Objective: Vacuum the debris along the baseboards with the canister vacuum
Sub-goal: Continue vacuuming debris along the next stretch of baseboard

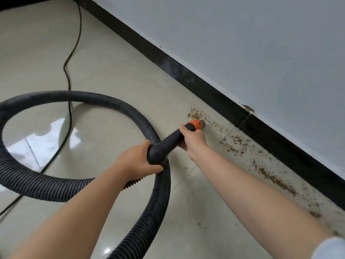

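Note:
Brown crumbly debris (236, 141) lies scattered on the beige tile floor along a black baseboard (211, 90), trailing toward the lower right. A dark grey vacuum handle (169, 142) ends in an orange collar and short nozzle (197, 124) that points at the far end of the debris, close to the floor. My right hand (193, 138) grips the handle just behind the orange collar. My left hand (139, 158) is wrapped around the handle's rear end, where the ribbed black hose (119, 106) joins. The canister itself is out of view.
The hose makes a big loop over the floor to my left and runs down out of the bottom edge. A thin black power cord (70, 101) snakes from the top left across the loop. A pale blue-grey wall (261, 43) rises above the baseboard.

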Action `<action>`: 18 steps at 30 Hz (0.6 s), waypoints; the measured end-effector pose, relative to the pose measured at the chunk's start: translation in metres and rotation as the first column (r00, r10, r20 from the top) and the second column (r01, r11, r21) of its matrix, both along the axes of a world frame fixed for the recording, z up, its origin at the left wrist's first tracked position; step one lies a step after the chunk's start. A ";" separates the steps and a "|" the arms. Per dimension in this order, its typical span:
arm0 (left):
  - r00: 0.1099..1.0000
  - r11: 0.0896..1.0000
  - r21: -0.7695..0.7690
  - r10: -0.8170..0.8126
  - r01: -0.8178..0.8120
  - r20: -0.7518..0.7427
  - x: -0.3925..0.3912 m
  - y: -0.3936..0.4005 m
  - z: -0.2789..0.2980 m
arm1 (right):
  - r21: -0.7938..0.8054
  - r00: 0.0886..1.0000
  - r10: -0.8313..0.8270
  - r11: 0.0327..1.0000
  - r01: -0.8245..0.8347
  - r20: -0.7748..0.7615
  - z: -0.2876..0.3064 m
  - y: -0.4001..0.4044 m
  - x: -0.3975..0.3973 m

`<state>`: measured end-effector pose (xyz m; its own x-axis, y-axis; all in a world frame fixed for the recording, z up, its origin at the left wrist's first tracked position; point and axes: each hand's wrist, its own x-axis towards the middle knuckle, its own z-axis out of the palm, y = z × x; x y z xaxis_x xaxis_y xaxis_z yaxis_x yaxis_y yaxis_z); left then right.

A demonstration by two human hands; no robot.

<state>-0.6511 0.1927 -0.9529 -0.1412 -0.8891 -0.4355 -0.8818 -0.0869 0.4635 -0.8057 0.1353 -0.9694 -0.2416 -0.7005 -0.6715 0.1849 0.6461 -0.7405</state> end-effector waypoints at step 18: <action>0.981 0.978 0.081 0.193 -0.191 -0.018 0.018 0.012 -0.013 | -0.112 0.999 0.006 0.994 -0.002 0.035 -0.017 0.021 0.043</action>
<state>-0.6330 0.2050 -0.9655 0.0163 -0.8641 -0.5030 -0.8330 -0.2900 0.4712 -0.7630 0.1562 -0.9860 -0.2160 -0.7725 -0.5972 0.2101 0.5605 -0.8011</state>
